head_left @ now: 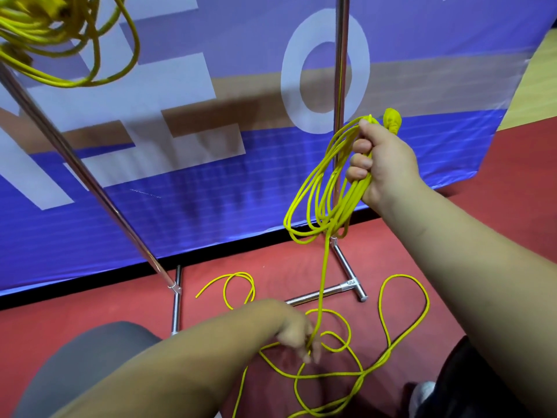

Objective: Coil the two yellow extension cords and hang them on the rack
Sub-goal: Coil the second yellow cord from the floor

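Both forearms reach out from the bottom of the view. The left hand [297, 336] is low over the red floor [90, 312], with a grey knee [81, 357] below it. It is blurred, but its fingers are curled round a single strand of the loose cord [324, 267]. That strand rises straight up from this hand to the right hand [381, 164].

The right hand is raised higher and further out. Its fingers are wrapped tight round a bundle of several yellow loops, and the thumb is hidden. The loops hang down to the left of the fist, in front of the right pole of the rack [342, 55]. The yellow plug [391, 120] sticks up just above the knuckles.

More of this cord lies uncoiled on the floor in wide, crossing loops. They lie around and beyond the left hand, beside the rack's chrome foot bar [316, 295].

The other cord [60, 34] is already coiled and hangs at the top left, next to the rack's slanted left pole. What it hangs from is cut off by the frame.

Behind the rack stands a blue banner [211, 191] with large white lettering. A big "O" [325, 70] reads clearly behind the right pole. The blocky shapes to its left are cropped and cannot be read for certain. Part of a shoe [422, 393] shows at the bottom right.
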{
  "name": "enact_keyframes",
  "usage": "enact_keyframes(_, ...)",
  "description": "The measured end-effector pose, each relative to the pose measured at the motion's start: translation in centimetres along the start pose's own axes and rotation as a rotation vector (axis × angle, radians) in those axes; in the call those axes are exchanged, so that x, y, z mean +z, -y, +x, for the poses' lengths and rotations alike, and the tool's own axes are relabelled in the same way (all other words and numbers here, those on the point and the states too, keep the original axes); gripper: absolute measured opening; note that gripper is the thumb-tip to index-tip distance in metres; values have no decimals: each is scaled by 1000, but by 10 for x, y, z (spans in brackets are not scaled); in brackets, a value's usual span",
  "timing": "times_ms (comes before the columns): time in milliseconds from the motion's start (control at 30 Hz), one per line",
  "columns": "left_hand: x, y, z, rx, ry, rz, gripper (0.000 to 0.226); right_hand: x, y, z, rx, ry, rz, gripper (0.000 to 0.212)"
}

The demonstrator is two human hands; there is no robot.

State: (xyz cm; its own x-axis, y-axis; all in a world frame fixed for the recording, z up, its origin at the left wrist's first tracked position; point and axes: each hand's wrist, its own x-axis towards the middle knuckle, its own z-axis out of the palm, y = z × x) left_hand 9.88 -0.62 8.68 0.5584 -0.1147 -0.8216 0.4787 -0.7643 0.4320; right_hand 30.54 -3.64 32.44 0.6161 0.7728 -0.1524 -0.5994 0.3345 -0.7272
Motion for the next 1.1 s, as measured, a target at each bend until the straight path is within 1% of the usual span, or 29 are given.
enact_keyframes(67, 5, 7, -1, -108, 23, 79, 49, -1, 4, 0, -7, 1, 34, 24)
enact_keyframes(133, 3, 15, -7, -198, -22, 30, 54, 0, 5, 0, -14, 2, 25, 25)
enact_keyframes(167, -1, 18, -13, -241, -59, -29, 49, 0, 6, 0, -17, 3, 11, 26)
enact_keyframes(233, -15, 24, -29, -330, -202, -124, 28, -1, 5, 1, -30, 9, -43, 27)
enact_keyframes(267, -24, 26, -39, -373, -278, -129, 22, -1, 4, 1, -43, 12, -84, 27)
enact_keyframes(300, -32, 29, -51, -424, -339, -175, 27, -2, 3, 2, -59, 16, -129, 27)
enact_keyframes(367, -50, 30, -75, -497, -442, -398, 37, -3, 1, 1, -99, 26, -226, 27)
enact_keyframes(400, -58, 30, -86, -510, -517, -510, 37, -3, -1, 1, -112, 36, -277, 26)
enact_keyframes(467, -74, 27, -108, -489, -713, -736, 32, -2, -6, -2, -125, 67, -385, 25)
enact_keyframes(533, -89, 23, -128, -394, -862, -1028, 26, -1, -12, -5, -137, 102, -487, 24)
enact_keyframes(633, -105, 10, -159, -216, -947, -1410, 21, 0, -23, -8, -154, 130, -610, 27)
enact_keyframes(700, -113, 6, -174, -88, -1018, -1551, 20, 2, -31, -9, -169, 139, -687, 24)
enact_keyframes(733, -116, 6, -180, -40, -1060, -1575, 19, 2, -35, -10, -172, 141, -727, 22)
enact_keyframes(767, -119, 5, -186, 6, -1102, -1572, 17, 3, -38, -10, -173, 142, -762, 20)
enact_keyframes(833, -124, 6, -194, 83, -1190, -1464, 6, 3, -45, -12, -173, 155, -823, 20)
enact_keyframes(867, -126, 8, -199, 111, -1254, -1369, 3, 3, -47, -13, -169, 164, -850, 22)
enact_keyframes(900, -128, 11, -203, 105, -1340, -1227, 10, 3, -49, -14, -163, 171, -870, 24)
enact_keyframes(967, -131, 19, -213, -11, -1507, -846, 14, 3, -50, -16, -146, 176, -896, 27)
enact_keyframes(1000, -131, 23, -220, -96, -1541, -696, 13, 2, -51, -16, -135, 176, -904, 27)
enact_keyframes(1033, -131, 28, -226, -179, -1539, -610, 13, 1, -52, -16, -124, 177, -905, 26)
enact_keyframes(1067, -132, 34, -230, -233, -1520, -598, 15, 0, -52, -16, -111, 179, -900, 24)
enact_keyframes(1100, -131, 38, -233, -263, -1485, -646, 18, -2, -53, -15, -100, 183, -892, 23)
